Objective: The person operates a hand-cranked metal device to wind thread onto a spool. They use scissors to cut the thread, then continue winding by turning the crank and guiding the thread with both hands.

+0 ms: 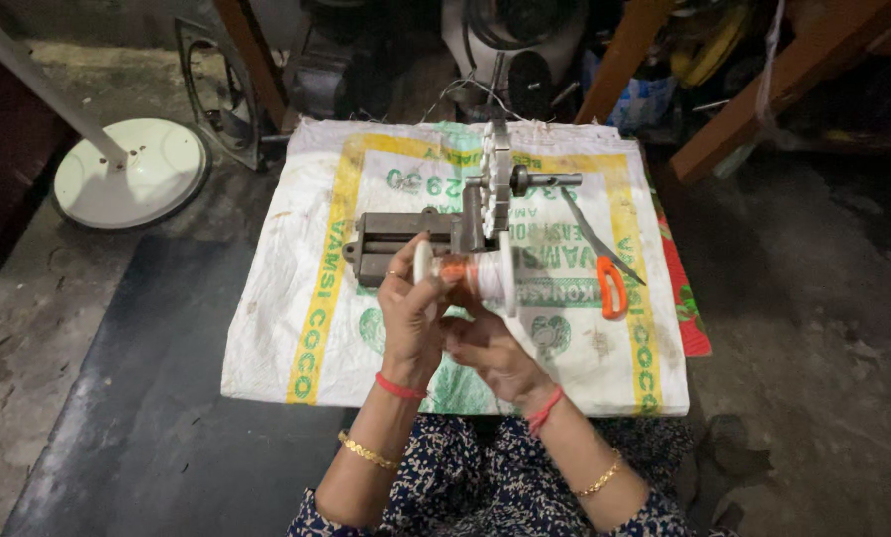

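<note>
A white plastic spool point(480, 277) with a little orange wire on its core sits on the shaft of a grey metal winding machine point(435, 231). My left hand point(410, 313) is closed around the spool's near flange, fingers touching the orange winding. Just below the spool, my right hand point(490, 353) is curled with its fingertips pinched together; what it pinches is too fine to see. The machine has a white toothed wheel point(496, 179) and a crank handle point(545, 181). Everything rests on a white woven sack point(306, 298) with yellow and green print.
Scissors with an orange handle point(604, 264) lie on the sack right of the spool. A white round fan base with its pole point(132, 171) stands at the left. Wooden legs point(754, 99) and clutter sit at the back. A dark mat point(157, 398) covers the floor at left.
</note>
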